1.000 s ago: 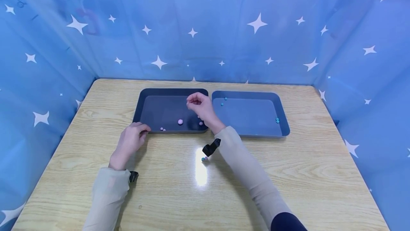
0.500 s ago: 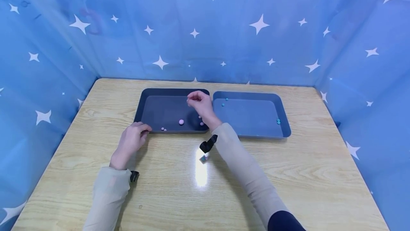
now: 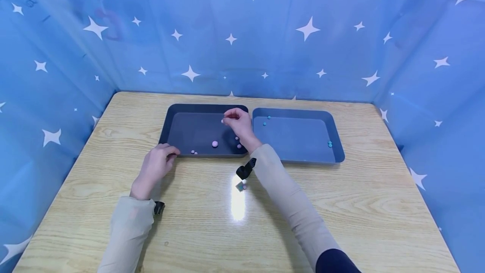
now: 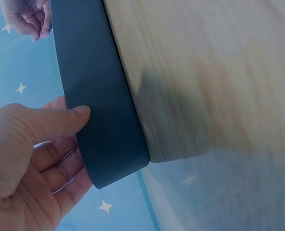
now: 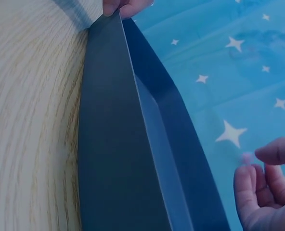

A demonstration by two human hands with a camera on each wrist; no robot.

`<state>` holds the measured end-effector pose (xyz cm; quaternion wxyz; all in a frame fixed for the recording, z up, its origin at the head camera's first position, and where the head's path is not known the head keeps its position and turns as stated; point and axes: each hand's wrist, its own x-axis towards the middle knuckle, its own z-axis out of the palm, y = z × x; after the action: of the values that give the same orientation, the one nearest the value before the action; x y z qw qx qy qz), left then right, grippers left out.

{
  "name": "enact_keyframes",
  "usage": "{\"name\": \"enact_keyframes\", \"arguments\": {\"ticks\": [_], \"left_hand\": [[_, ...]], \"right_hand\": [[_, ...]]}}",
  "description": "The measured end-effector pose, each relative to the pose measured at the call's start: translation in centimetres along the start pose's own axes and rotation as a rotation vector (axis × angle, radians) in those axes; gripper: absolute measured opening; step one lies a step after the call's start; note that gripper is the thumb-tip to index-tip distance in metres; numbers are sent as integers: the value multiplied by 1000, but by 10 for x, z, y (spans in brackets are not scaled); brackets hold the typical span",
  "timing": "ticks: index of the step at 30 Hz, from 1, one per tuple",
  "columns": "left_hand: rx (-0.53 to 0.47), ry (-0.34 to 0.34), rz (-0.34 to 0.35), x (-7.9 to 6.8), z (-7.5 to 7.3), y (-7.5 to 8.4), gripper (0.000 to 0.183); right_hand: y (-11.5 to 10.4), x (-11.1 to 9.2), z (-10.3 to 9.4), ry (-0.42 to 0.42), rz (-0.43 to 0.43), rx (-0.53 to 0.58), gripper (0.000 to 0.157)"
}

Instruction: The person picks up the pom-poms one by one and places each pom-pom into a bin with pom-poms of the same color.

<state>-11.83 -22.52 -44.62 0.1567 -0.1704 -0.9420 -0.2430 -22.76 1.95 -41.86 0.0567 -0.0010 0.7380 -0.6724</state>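
Near the front left corner of the dark tray (image 3: 191, 130), my left hand (image 3: 156, 164) grips the rim; in the left wrist view the thumb (image 4: 68, 118) lies against the outer wall, the other fingers behind it. My right hand (image 3: 240, 125) is over the tray's right part, pinching a small pink ball (image 5: 247, 158) at the fingertips. Inside the dark tray lie a larger pink ball (image 3: 214, 144) and several smaller pink balls, some along the front wall, others near the right end.
A blue-grey tray (image 3: 295, 134) stands just right of the dark one, with several small teal balls (image 3: 330, 144) in it. On the wooden table (image 3: 197, 231), a teal ball and a pink ball (image 3: 244, 187) lie by the right wrist camera. Blue star-patterned curtain surrounds the table.
Both hands stay nearly in place. The small pink ball at the right fingertips shows more clearly now. The head view has shifted slightly.
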Motion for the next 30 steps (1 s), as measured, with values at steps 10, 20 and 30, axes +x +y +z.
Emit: {"name": "enact_keyframes", "arguments": {"ticks": [10,20,30], "left_hand": [[2,8,3,0,1,0,16],[4,11,12,0,1,-1,16],[-5,17,18,0,2,-2,16]], "right_hand": [[1,-2,-4,-1,-1,-38,15],[-3,-14,-12,-36,-37,-36,10],[-3,-28,-21,-63,-70,-1,10]]}}
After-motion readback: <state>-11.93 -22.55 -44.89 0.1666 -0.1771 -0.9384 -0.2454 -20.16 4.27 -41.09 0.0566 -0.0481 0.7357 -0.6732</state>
